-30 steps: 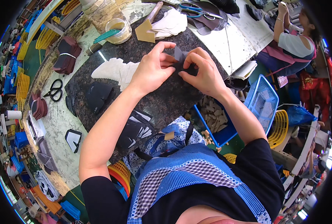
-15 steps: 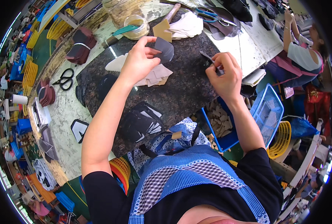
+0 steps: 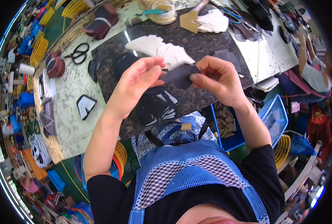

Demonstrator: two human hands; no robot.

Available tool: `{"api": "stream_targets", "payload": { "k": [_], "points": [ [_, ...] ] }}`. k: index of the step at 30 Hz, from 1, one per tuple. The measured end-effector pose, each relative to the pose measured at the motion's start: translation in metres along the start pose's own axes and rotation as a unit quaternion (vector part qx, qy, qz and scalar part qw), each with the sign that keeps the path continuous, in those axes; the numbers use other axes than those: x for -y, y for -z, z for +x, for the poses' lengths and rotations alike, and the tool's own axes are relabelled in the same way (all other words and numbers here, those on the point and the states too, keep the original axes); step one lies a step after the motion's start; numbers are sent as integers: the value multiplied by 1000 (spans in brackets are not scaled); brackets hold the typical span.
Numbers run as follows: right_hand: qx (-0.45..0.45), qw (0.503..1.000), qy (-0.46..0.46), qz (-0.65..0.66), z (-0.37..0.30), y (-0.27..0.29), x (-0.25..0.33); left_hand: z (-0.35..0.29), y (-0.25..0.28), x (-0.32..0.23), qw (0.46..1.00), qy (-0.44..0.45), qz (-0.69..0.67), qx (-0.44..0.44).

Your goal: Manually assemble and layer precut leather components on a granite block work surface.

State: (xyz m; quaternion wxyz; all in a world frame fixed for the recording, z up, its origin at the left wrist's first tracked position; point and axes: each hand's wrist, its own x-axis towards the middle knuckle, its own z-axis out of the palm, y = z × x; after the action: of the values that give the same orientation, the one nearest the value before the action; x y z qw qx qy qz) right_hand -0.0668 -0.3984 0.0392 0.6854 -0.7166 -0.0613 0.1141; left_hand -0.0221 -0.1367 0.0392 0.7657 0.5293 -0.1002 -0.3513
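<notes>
My right hand [image 3: 220,80] pinches a dark grey shoe-upper piece [image 3: 179,76] by its right end, over the dark stone slab [image 3: 207,44]. At its other end, the curled fingers of my left hand [image 3: 138,84] close on the edge. A small pointed tip shows above my right fingers; what it belongs to is hidden. Pale cut pieces [image 3: 169,54] lie fanned just beyond my hands. Nearer to me on the slab is a pile of black pieces with white patches [image 3: 156,106]. More dark grey pieces [image 3: 227,58] lie beyond my right hand.
Beyond the slab stand a glue jar [image 3: 164,15] with a green-handled tool, white pieces [image 3: 212,20] and blue-handled scissors [image 3: 231,15]. Black scissors [image 3: 79,53] and banded maroon bundles [image 3: 101,21] lie left. A blue bin [image 3: 231,142] of scraps is below right; a person sits farther right.
My hands have come together and nearer to me. The dark grey piece, before in my left hand alone, is now also pinched by my right. The view has shifted.
</notes>
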Motion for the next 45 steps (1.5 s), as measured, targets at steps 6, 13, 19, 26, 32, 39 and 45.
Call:
{"api": "stream_targets", "payload": {
  "k": [6, 13, 19, 26, 32, 39, 45],
  "points": [
    [200, 968, -146, -38, -26, -50, 11, -105, -41, 34, 963, 41, 228, -135],
    [347, 916, -195, -49, -25, -65, 8, -150, -41, 77, 986, 35, -13, -162],
    [182, 957, -147, -173, 26, -84, 11, -104, 0, 66, 932, -60, 218, -284],
    [145, 952, -148, -224, 26, -88, -9, -93, 8, 73, 943, 19, 172, -284],
    [96, 948, -43, -300, 24, -93, -22, -87, 13, 83, 789, -145, 510, -312],
    [58, 946, -29, -318, 29, -49, -22, -88, -1, 101, 684, -240, 682, -94],
    [-75, 875, 117, -464, 94, 15, -39, -64, -6, 56, 708, -276, 647, -65]
  ]
}}
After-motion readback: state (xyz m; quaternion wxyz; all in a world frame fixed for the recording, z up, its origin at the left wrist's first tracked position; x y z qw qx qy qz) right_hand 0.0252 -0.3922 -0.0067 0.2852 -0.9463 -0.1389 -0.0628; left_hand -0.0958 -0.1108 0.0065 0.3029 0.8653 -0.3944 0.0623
